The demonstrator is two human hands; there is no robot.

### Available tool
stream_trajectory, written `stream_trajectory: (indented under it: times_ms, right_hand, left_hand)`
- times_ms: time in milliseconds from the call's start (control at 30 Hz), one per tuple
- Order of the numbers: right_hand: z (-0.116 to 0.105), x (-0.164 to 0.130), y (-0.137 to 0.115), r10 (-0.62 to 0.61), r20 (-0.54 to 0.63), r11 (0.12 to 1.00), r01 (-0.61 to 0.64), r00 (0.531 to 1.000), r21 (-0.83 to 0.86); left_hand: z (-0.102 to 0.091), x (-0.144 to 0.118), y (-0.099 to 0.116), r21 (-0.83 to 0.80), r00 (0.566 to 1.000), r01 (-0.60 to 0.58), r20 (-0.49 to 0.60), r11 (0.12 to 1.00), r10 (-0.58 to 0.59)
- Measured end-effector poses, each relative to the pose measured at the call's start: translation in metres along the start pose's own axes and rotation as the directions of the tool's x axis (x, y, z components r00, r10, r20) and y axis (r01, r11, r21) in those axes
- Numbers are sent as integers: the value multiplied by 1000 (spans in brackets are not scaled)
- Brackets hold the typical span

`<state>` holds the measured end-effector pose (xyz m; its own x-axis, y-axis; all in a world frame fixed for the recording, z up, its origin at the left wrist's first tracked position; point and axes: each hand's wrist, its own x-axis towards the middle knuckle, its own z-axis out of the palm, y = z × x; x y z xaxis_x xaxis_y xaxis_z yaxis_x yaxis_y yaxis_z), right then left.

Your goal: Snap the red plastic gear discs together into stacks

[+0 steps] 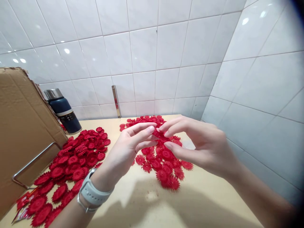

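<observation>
Both bare hands are raised over the table, fingertips facing each other with a narrow gap. My left hand (127,145) wears a light watch band (93,191); its fingers are stretched out, somewhat apart, and I see nothing clearly held. My right hand (201,145) has bent fingers with the thumb apart from them, and no object shows plainly in it. Behind and below the fingertips lies a heap of red, fringed, flower-like discs (166,167). These discs partly hide behind my hands, so a small red piece at the fingertips cannot be told from them.
A larger pile of similar red discs (78,158) spreads at the left, beside a cardboard box (26,133) and a bent metal wire (35,161). A dark blue bottle (65,114) stands behind. A metal strip (116,101) leans on the tiled wall (166,47).
</observation>
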<state>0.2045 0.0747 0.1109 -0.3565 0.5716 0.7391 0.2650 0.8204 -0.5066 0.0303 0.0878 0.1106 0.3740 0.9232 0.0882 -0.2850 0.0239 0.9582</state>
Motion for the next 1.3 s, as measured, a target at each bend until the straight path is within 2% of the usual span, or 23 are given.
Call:
stream_trajectory:
  times_ms: [167, 367, 500, 600, 700, 800, 1000, 1300]
  right_hand:
    - [3, -4, -2, 103, -76, 987, -92, 992, 130]
    - [7, -6, -5, 207, -76, 974, -198, 975, 111]
    - [8, -5, -6, 260, -46, 958, -251, 965, 138]
    - [9, -4, -4, 276, -48, 949, -265, 960, 172]
    - [9, -4, -2, 239, -118, 959, -215, 964, 187]
    - [9, -4, -2, 205, -153, 963, -172, 967, 206]
    - [10, -2, -2, 251, -117, 931, -206, 961, 301]
    - [6, -2, -7, 346, -49, 888, -310, 937, 340]
  left_hand:
    - [3, -1, -3, 120, 996, -79, -40, 990, 84]
    - [6, -3, -5, 283, 968, -211, -73, 936, 240]
    - [6, -3, -5, 336, 954, -247, -78, 909, 288]
    - [6, -2, -5, 352, 954, -234, -96, 906, 284]
    - [6, -1, -6, 346, 955, -209, -128, 915, 267]
    - [6, 0, -7, 293, 963, -203, -112, 934, 245]
    - [7, -1, -6, 162, 987, -152, -29, 975, 159]
    - [8, -3, -7, 165, 980, -194, -18, 967, 199]
